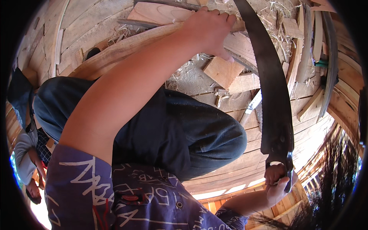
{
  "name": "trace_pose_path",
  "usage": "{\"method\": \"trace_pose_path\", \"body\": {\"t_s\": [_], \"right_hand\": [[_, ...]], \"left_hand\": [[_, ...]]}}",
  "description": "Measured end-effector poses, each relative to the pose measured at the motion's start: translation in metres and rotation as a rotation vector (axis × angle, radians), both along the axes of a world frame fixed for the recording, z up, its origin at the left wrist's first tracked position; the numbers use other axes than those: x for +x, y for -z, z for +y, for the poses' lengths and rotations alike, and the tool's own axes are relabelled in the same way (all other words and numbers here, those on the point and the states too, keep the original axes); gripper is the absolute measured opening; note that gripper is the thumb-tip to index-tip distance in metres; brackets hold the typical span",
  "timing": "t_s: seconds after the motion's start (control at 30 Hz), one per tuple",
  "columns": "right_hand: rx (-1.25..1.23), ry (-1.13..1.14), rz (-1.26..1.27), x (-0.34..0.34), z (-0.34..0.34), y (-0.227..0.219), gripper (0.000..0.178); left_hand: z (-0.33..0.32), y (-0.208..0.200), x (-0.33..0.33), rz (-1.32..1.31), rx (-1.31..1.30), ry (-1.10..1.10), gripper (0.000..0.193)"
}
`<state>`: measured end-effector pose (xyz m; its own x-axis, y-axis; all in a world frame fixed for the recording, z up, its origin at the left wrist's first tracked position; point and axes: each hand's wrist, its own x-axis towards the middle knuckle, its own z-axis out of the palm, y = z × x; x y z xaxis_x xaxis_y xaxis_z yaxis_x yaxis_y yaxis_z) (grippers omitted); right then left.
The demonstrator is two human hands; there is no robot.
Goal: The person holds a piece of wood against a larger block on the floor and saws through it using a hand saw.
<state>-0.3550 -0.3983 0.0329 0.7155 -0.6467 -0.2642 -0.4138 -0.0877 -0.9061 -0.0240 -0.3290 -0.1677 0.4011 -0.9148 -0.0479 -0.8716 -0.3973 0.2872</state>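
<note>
My left hand (211, 30) grips a pinkish wooden board (160, 13), fingers over its far side and thumb at the near edge. Much of the board is hidden beneath the hand. On the right, my right hand (275, 178) is closed around the handle of a large hand saw (270, 73). Its broad, dark, curved blade stretches up past the board, toothed edge facing left. Whether the teeth touch the wood, I cannot tell. Below the board lies a longer curved plank (122, 46), partly covered by my left forearm.
A square wood offcut (223, 72) lies near my bent knee (226, 134). Curly shavings (281, 44) litter the plank floor (90, 27). Long slats (327, 65) stand at the right. Another person (28, 157) sits at the far left. Dark bristly strands (333, 180) fill the lower right.
</note>
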Motion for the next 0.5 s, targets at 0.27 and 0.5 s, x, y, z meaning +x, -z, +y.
{"method": "trace_pose_path", "body": {"t_s": [0.27,0.5], "right_hand": [[-0.024,0.038,0.039,0.054,-0.007,0.049,0.055],[0.005,0.038,0.005,-0.002,0.000,-0.004,0.059]], "left_hand": [[0.000,-0.002,0.003,0.036,-0.012,-0.011,0.085],[-0.001,-0.032,0.010,0.136,0.070,0.043,0.089]]}}
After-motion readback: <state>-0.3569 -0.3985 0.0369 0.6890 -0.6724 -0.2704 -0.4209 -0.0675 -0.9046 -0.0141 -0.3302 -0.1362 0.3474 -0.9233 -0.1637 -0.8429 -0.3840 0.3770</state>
